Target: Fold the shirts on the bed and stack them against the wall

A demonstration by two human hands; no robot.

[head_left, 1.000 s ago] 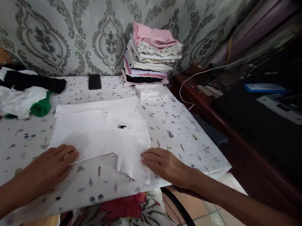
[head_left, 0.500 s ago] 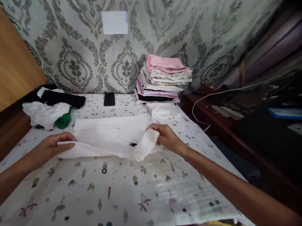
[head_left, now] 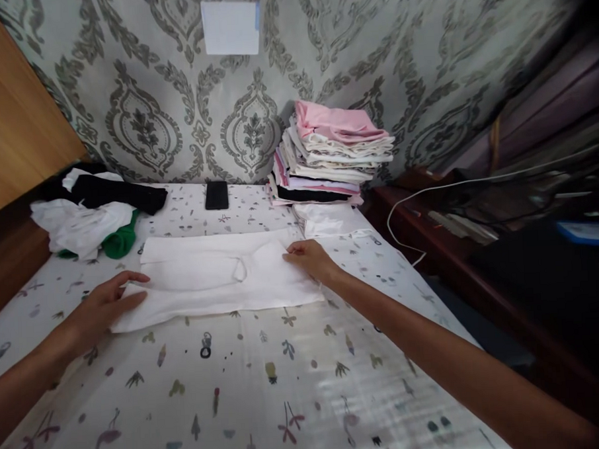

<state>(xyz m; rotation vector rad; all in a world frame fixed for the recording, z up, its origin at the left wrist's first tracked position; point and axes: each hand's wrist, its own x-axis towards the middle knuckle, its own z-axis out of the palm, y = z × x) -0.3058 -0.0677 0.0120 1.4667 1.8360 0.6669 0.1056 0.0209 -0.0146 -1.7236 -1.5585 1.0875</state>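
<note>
A white garment lies folded into a long, wide strip across the patterned sheet, with a small raised fold near its middle. My left hand rests at its left end, thumb and fingers spread apart over the cloth's edge. At the right end, my right hand pinches the upper layer between thumb and fingers. The garment's near edge runs nearly straight, with its left corner closest to me.
Behind on the right stands a tall stack of folded clothes, a folded white cloth before it. A black phone lies at the back. Crumpled clothes are at left. A white cable crosses the dark red furniture.
The right-hand flap, lifted and curled before, now lies flat over the garment, covering the small black mark. My left hand's fingers have spread from their grip. The view has shifted slightly.
</note>
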